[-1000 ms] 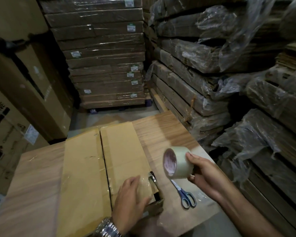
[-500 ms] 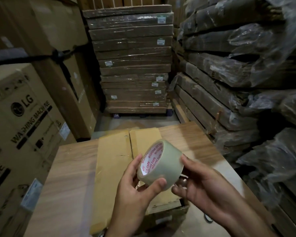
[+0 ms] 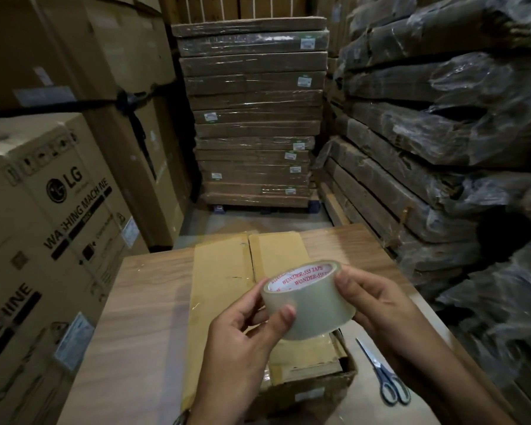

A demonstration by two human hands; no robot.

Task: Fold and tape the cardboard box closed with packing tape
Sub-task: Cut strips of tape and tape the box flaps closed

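Plainly both hands are on the tape roll (image 3: 311, 302). The left hand (image 3: 242, 345) pinches its near rim with the thumb on the outer wrap, and the right hand (image 3: 377, 308) curls round its far side. The roll looks light and stiff with a slick film face, so the core edges likely give the surer hold. Beneath the hands lies the cardboard box (image 3: 221, 280), its flaps folded flat; it is probably rigid but easily dented. Scissors (image 3: 380, 374) lie on the surface (image 3: 141, 317) below the right hand.
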